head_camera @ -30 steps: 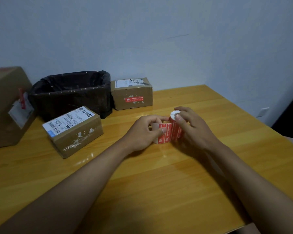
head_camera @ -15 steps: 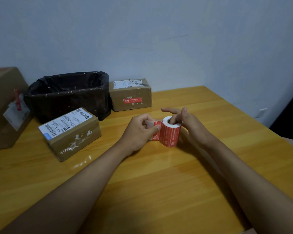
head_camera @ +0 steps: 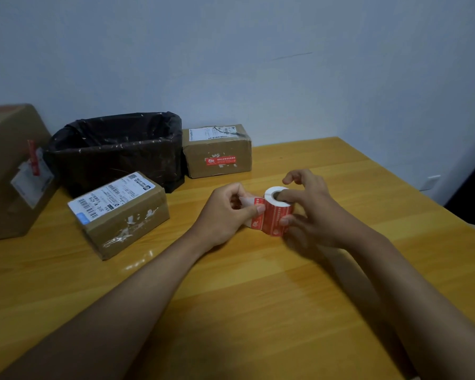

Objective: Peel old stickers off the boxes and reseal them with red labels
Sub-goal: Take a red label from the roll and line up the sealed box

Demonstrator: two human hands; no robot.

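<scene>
A roll of red labels (head_camera: pixel 275 215) stands upright on the wooden table (head_camera: pixel 258 297) near its middle. My right hand (head_camera: pixel 310 207) holds the roll, one finger in its white core and the thumb on its red side. My left hand (head_camera: pixel 228 212) pinches the loose end of the label strip (head_camera: pixel 251 204) at the roll's left. A small cardboard box (head_camera: pixel 121 215) with a white shipping label and torn sticker residue lies to the left. Another small box (head_camera: pixel 217 152) at the back carries a red label on its front.
A bin lined with a black bag (head_camera: pixel 115 152) stands at the back left against the wall. A larger cardboard box (head_camera: pixel 8 171) with a peeling label sits at the far left edge. The table's right edge runs diagonally past my right forearm.
The right hand shifted from covering the roll's top to hooking a finger into its core. The left hand has drawn the strip's loose end out to the left.
</scene>
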